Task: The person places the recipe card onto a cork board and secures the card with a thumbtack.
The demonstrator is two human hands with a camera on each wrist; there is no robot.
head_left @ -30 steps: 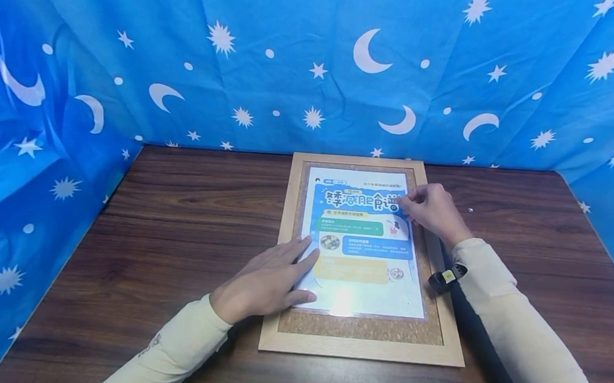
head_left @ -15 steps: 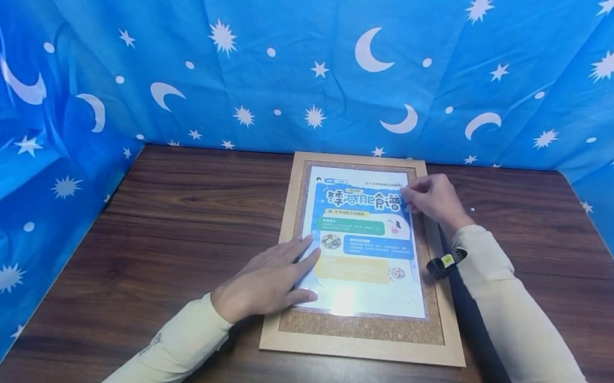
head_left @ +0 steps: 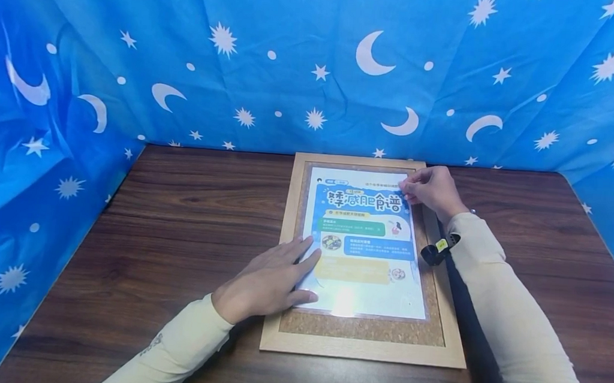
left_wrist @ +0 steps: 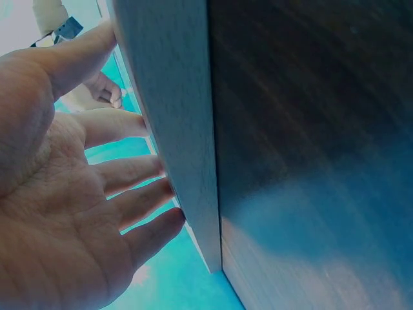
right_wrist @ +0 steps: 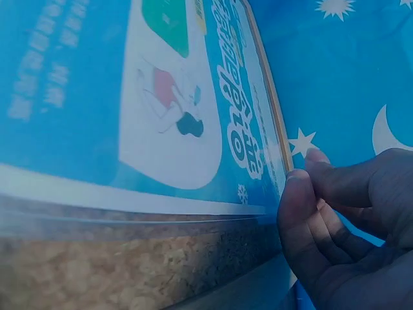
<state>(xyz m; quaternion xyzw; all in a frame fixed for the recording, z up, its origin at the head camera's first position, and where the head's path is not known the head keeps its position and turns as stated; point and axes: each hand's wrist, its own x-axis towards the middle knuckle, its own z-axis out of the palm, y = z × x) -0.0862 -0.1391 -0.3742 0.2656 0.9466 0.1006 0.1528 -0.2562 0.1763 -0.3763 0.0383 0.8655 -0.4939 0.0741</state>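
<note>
A laminated printed sheet [head_left: 363,301] with blue, green and yellow panels lies on a cork board [head_left: 361,328] in a pale wooden frame [head_left: 362,349]. My left hand [head_left: 273,279] rests spread along the sheet's left edge, palm over the frame; its straight fingers [left_wrist: 132,171] reach past the frame's side in the left wrist view. At the sheet's upper right corner is my right hand [head_left: 431,189], thumb and forefinger brought together in a pinch. In the right wrist view those fingertips [right_wrist: 298,187] stand near the frame's edge, and I cannot tell what small thing is between them.
A tiny shiny piece [head_left: 472,211] lies on the dark wooden table [head_left: 192,206], just beside the right sleeve. Behind and at both sides hangs a blue cloth [head_left: 275,45] with white moons and stars. A black device [head_left: 434,251] with a yellow label is strapped to the right wrist.
My right hand has moved up along the sheet's right edge to its upper corner, still pinching. The left hand, the sheet and the frame have stayed put.
</note>
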